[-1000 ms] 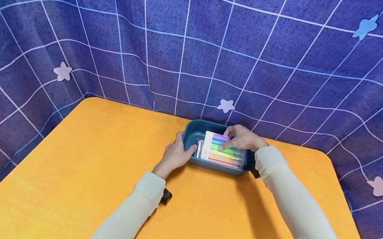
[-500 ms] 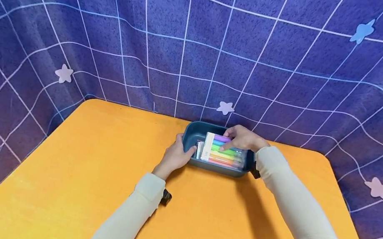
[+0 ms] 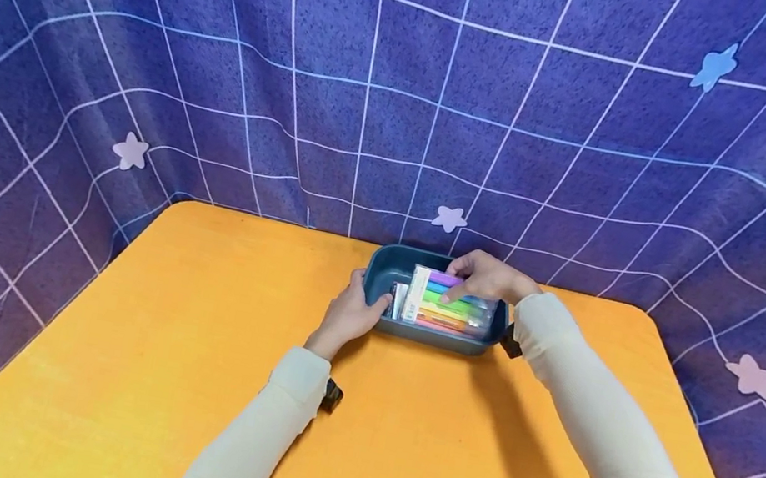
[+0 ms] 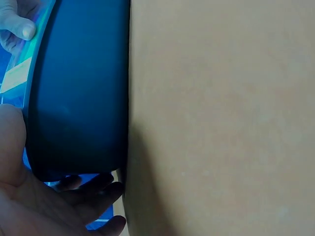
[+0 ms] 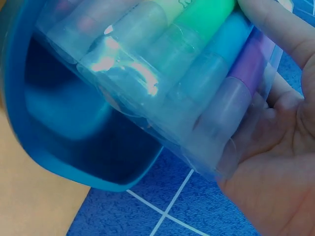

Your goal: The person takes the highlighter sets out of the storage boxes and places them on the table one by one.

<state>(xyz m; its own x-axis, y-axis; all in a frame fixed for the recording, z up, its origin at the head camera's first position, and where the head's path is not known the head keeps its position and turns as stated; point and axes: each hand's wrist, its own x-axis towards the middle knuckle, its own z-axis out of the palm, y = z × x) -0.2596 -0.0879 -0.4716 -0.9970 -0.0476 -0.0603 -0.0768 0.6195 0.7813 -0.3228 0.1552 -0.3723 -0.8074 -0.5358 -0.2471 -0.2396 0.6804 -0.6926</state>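
Note:
A dark teal plastic bin (image 3: 390, 261) stands at the far edge of the table. My left hand (image 3: 350, 311) holds its left end, thumb over the rim and fingers round the outside of the wall. In my right hand (image 3: 486, 277) is a clear pack of highlighters (image 3: 452, 303), pinched along its far side with the thumb on top. The coloured pens lie in a row with see-through caps, visible up close in the right wrist view. The pack sits tilted in the bin's mouth. Left of it in the bin is a small whitish item (image 3: 399, 299), mostly hidden.
The bin rests on a yellow-orange table (image 3: 226, 314). A blue gridded curtain (image 3: 401, 132) with star shapes hangs right behind the table's back edge and along both sides. A dark band or device (image 3: 331, 395) is on the left wrist.
The head view has tilted slightly upward. Both hands keep their holds, and the pack has shifted only slightly, its left end tipping a little.

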